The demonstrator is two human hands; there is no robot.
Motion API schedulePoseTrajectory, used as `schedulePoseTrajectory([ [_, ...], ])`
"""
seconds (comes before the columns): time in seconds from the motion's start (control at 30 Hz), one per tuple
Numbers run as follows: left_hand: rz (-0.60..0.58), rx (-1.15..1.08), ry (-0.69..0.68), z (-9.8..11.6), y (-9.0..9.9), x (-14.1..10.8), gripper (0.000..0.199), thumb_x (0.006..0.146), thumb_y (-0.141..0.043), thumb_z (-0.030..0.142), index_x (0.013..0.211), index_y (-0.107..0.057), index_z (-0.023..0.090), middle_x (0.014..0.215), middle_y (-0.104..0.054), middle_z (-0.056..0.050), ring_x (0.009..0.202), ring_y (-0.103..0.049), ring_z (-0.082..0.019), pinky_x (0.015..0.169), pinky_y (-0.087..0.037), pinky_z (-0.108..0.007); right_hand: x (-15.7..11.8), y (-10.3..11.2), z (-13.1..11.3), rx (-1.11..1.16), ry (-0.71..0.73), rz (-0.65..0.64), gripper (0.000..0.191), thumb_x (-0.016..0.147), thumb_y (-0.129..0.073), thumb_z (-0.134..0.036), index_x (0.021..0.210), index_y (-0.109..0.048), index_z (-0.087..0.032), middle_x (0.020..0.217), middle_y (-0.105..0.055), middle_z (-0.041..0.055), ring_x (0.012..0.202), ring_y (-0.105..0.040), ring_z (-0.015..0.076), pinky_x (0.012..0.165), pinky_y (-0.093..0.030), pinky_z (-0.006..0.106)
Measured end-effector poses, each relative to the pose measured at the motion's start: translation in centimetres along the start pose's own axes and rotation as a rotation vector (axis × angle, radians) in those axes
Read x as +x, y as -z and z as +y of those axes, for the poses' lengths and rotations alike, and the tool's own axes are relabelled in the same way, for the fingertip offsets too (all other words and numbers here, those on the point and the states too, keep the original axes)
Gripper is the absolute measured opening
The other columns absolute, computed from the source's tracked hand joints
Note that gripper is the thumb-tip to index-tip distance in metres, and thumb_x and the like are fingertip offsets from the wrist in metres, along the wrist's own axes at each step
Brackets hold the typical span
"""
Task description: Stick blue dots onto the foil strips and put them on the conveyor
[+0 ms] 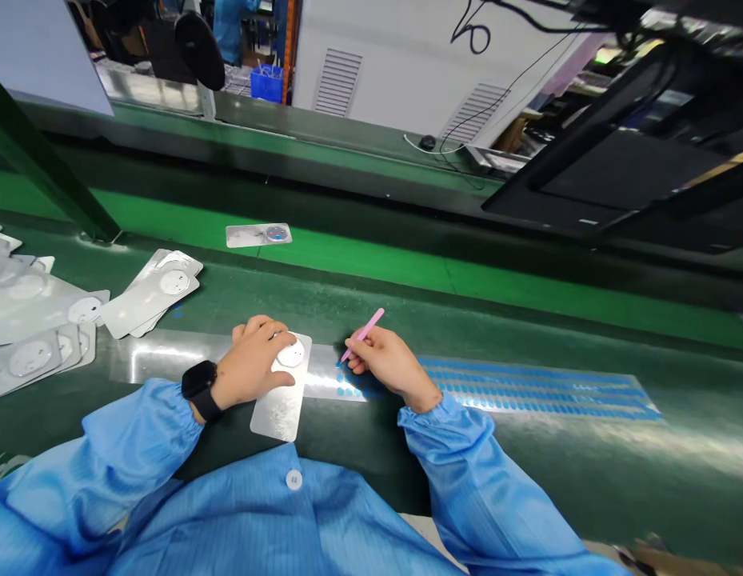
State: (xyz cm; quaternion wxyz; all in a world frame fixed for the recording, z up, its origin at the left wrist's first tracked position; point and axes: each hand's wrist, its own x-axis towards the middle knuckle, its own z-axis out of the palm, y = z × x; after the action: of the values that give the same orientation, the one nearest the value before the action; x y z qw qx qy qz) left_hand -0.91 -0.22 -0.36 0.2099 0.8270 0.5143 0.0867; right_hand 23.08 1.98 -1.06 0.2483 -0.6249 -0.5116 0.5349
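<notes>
My left hand [254,360] rests on a flat silver plate [278,416] with a round white disc [291,354] near its far end. The thumb and index finger are spread apart over the plate, beside the disc. Pink tweezers [365,332] are pinched in my right hand [386,360], their tip down among small blue dots [347,390] at the left part of a clear sticker strip [557,394]. The right hand covers part of the strip, and whether the tip grips a dot is too small to tell.
Stacked silver plates with round discs [152,296] lie at the left, beside larger piles [32,360]. A single plate [248,235] lies on the green band ahead. A green post [53,168] stands at the left; dark equipment [641,160] fills the upper right.
</notes>
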Motion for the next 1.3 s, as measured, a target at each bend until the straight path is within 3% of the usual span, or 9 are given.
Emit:
schedulePoseTrajectory([
  [0.33,0.005,-0.023,-0.075,-0.2,-1.2,-0.4,0.057,0.064,-0.08,0.043,0.113,-0.059,0.024,0.13,-0.056,-0.007,0.119,-0.038,-0.033,0.091,-0.029,-0.047,-1.0,0.0,-0.9,0.148,0.083,0.012,0.036,0.068,-0.069,-0.051,0.066,-0.056,-0.018,0.05,-0.062,0.0006,0.045,-0.058,0.0115,0.045,-0.049,0.022],
  [0.53,0.007,-0.002,-0.069,0.2,-1.2,-0.5,0.061,0.061,-0.081,0.044,0.115,-0.058,0.026,0.131,-0.056,-0.006,0.121,-0.036,-0.035,0.09,-0.028,-0.05,-1.3,-3.8,-2.8,0.063,0.056,0.033,0.016,0.08,-0.061,-0.029,0.07,-0.056,-0.017,0.053,-0.062,-0.0008,0.044,-0.059,0.0106,0.043,-0.048,0.019],
  [0.63,0.016,-0.003,-0.07,0.2,-1.3,-0.5,0.064,0.059,-0.082,0.047,0.115,-0.059,0.026,0.128,-0.058,-0.006,0.12,-0.037,-0.035,0.091,-0.027,-0.05,-0.8,-4.9,-3.1,0.027,0.012,0.02,0.015,0.083,-0.057,-0.02,0.068,-0.055,-0.017,0.054,-0.063,-0.0007,0.043,-0.058,0.01,0.042,-0.048,0.019],
  [1.3,0.052,0.001,-0.089,0.1,-1.8,-0.6,0.058,0.059,-0.081,0.051,0.107,-0.065,0.024,0.124,-0.06,-0.009,0.118,-0.038,-0.035,0.09,-0.028,-0.051,-0.1,-5.1,-2.6,0.025,-0.024,0.014,0.019,0.084,-0.057,-0.02,0.065,-0.055,-0.017,0.053,-0.063,0.0,0.041,-0.057,0.0102,0.04,-0.048,0.019],
])
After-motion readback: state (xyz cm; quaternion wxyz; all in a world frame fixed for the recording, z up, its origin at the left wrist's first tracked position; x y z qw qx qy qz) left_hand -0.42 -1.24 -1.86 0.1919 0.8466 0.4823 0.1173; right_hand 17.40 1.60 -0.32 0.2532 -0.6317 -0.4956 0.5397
